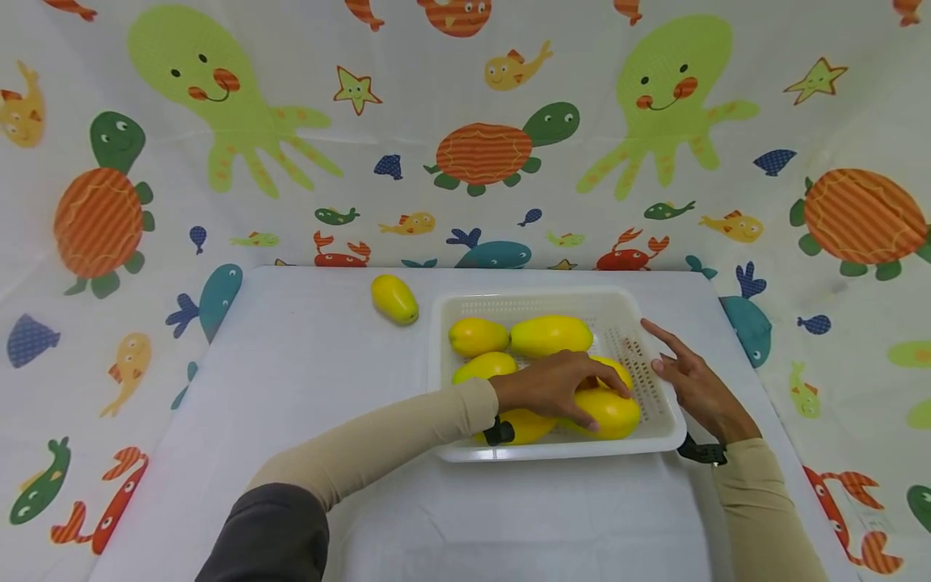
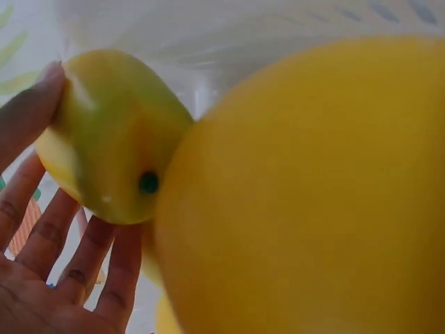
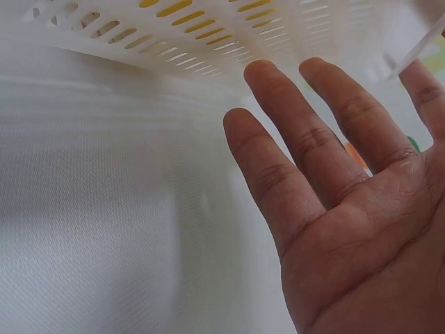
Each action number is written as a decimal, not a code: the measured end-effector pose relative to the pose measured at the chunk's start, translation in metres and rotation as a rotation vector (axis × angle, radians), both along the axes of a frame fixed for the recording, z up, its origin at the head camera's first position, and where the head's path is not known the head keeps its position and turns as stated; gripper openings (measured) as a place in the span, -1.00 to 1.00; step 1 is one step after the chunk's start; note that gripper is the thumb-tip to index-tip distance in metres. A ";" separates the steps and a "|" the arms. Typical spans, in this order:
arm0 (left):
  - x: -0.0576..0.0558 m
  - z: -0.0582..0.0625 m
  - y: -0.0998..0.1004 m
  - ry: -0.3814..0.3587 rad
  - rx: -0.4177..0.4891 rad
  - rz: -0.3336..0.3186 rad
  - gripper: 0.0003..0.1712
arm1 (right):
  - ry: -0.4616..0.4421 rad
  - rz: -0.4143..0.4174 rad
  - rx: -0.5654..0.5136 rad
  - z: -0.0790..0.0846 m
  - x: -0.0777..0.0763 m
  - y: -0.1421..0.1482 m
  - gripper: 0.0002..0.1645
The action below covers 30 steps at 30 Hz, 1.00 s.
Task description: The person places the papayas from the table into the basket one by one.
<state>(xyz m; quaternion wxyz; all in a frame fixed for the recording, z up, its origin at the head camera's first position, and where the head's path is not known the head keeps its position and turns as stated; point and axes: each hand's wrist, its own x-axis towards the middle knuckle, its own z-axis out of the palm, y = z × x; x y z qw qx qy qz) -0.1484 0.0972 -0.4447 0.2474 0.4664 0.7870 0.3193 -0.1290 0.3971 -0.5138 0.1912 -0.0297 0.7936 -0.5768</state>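
Note:
In the head view, my left hand (image 1: pixel 556 384) reaches into a white slotted basket (image 1: pixel 560 453) and grips a smooth yellow mango (image 1: pixel 609 414) at its right front. The left wrist view has thumb and fingers spread around this mango (image 2: pixel 111 139), which has a green tinge and a dark green stem spot. Another mango (image 2: pixel 306 195) fills the right side there, close to the camera. My right hand (image 1: pixel 700 392) is beside the basket's right wall, thumb and index finger at the rim. From the right wrist, its fingers (image 3: pixel 306 139) look straight, near the slotted underside.
Several more yellow mangoes lie in the basket, among them a long one (image 1: pixel 551 335) and a shorter one (image 1: pixel 478 336) at the back. One mango (image 1: pixel 395 300) rests on the white table (image 1: pixel 313 364), left of the basket. A sea-animal-patterned curtain (image 1: pixel 407 48) hangs behind.

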 end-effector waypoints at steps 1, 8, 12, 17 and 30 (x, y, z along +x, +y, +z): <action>0.000 -0.001 0.000 0.013 -0.004 -0.003 -0.31 | -0.003 -0.002 0.003 0.000 0.000 0.000 -0.17; 0.000 -0.005 0.001 0.074 -0.013 -0.008 -0.28 | -0.009 -0.014 0.013 0.002 0.001 -0.002 -0.17; 0.001 -0.005 0.001 0.132 -0.026 -0.016 -0.27 | -0.007 -0.012 0.019 0.003 0.002 -0.002 -0.17; 0.004 -0.003 0.001 0.212 -0.085 -0.009 -0.24 | -0.010 -0.012 0.018 0.003 0.002 -0.003 -0.17; 0.004 0.011 -0.016 0.229 -0.101 0.056 -0.17 | -0.011 -0.027 0.034 0.006 0.003 -0.006 -0.14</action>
